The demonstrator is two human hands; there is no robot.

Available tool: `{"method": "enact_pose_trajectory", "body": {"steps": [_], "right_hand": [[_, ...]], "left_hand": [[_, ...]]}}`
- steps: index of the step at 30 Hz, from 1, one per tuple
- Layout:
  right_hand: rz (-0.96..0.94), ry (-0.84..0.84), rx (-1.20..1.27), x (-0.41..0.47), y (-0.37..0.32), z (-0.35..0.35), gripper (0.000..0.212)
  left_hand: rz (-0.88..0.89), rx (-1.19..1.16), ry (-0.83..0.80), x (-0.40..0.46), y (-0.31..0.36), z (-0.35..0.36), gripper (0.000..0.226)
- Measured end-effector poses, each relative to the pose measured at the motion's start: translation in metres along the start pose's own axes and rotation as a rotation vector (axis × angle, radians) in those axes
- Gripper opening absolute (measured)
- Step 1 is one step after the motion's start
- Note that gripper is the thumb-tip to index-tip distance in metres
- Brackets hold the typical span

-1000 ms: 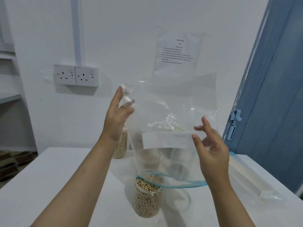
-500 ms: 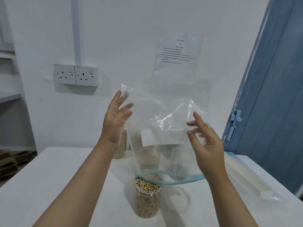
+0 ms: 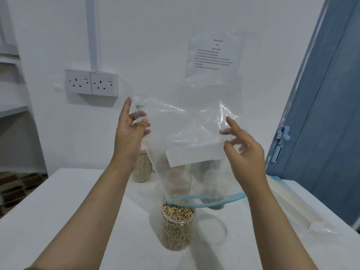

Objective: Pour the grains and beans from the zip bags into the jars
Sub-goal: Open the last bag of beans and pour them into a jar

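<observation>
Two hands hold a large clear plastic zip bag (image 3: 194, 145) w/ blue zip strip upside down, looking empty, mouth over a clear glass jar (image 3: 176, 227) of pale beans on the white counter (image 3: 78, 211). Left hand (image 3: 130, 133) pinches a top corner; right hand (image 3: 245, 152) grips the other side.

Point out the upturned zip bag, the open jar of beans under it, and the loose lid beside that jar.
zip bag (image 3: 194, 154), head view, on its white label strip.
jar of beans (image 3: 176, 228), head view, on its clear side wall.
lid (image 3: 224, 228), head view, on its right rim.
</observation>
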State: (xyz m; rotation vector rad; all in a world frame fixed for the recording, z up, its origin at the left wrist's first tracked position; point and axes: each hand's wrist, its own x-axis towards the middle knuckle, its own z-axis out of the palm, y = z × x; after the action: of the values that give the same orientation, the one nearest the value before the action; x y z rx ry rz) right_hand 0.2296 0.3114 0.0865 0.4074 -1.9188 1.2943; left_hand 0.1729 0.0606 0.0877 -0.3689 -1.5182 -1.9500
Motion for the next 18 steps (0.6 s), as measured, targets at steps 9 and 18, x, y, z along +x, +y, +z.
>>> {"method": "enact_pose_trajectory", "body": {"steps": [9,18], "right_hand": [[-0.079,-0.04,-0.127,0.003,-0.015,0.026,0.063],[-0.208,0.053,-0.301,0.001,-0.031,0.049,0.059]], "left_hand": [[0.067,0.157,0.075,-0.008,-0.002,-0.031,0.075],[0.026,0.104,0.061,0.003,0.0,-0.067,0.055]]}}
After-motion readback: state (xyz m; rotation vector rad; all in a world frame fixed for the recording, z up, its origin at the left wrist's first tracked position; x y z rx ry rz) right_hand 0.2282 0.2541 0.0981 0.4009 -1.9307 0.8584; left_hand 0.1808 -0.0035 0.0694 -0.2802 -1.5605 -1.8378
